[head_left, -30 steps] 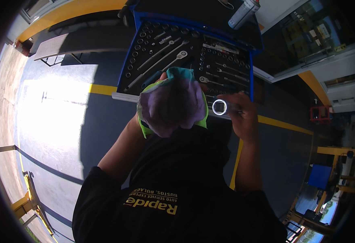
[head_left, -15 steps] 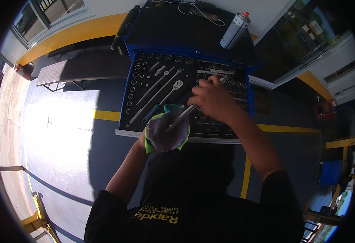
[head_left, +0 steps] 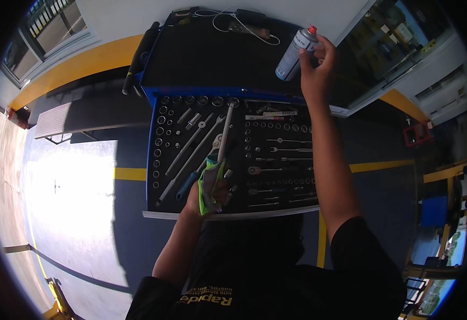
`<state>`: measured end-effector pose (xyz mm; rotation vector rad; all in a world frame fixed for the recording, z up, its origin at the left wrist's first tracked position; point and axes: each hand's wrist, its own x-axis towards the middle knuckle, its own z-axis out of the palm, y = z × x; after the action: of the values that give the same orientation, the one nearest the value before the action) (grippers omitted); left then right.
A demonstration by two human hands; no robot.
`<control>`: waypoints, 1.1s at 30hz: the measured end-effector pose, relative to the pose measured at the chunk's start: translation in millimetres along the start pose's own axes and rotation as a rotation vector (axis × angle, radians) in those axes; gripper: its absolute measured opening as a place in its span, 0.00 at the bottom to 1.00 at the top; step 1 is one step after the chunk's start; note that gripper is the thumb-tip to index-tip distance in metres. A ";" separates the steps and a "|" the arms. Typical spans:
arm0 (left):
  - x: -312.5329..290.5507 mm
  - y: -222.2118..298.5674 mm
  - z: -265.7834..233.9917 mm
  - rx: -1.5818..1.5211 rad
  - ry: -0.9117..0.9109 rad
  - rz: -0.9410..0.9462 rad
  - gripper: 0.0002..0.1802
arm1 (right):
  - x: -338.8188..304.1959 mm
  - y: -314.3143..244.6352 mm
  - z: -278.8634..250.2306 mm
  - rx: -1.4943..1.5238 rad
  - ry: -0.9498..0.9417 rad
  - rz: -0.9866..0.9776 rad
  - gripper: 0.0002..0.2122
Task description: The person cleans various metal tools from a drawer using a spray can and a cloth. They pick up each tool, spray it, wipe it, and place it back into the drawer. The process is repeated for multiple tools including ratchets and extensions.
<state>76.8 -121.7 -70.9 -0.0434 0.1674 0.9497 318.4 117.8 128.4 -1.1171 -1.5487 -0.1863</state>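
Note:
My left hand is closed around a green-edged, greyish cloth and a long silver bar-like tool. The bar slants up out of the cloth over the open drawer, its far end near the top row of sockets; its exact kind I cannot make out. Up on the cabinet top, my right hand grips the upper part of a grey-white spray can with a red nozzle. The can appears to still stand there. Below lie sockets, a blue-handled ratchet and a combination wrench, partly behind the bar.
A white cable curls across the back of the cabinet top. Several smaller sockets and ratchets fill the drawer's right half. To the left stands a long bench; at the right is a dark glass door.
My right hand has let go of the silver bar and moved up to the spray can. The bar now points upward from my left hand, and the spread cloth is bunched around it.

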 end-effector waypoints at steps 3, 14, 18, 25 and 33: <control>3.4 -0.2 5.2 0.139 0.171 0.066 0.20 | 37.4 43.9 27.8 -0.174 0.064 0.214 0.42; 14.4 -14.8 27.2 0.687 0.395 0.303 0.13 | 23.9 4.9 -85.3 0.571 -0.243 0.333 0.43; 19.5 -15.2 26.1 1.013 0.286 0.411 0.10 | 8.8 -37.1 -183.3 0.565 -0.109 0.112 0.31; 29.2 -21.1 56.4 1.356 0.060 0.523 0.20 | -162.1 -142.4 -172.0 0.271 -0.825 -0.018 0.36; 25.8 -33.6 60.8 1.434 0.054 0.620 0.22 | -210.3 -148.2 -149.1 -0.045 -0.905 0.000 0.33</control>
<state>126.3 -113.8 -16.3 1.3682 0.9130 1.2485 289.4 -171.8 67.3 -1.3183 -2.3370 0.3388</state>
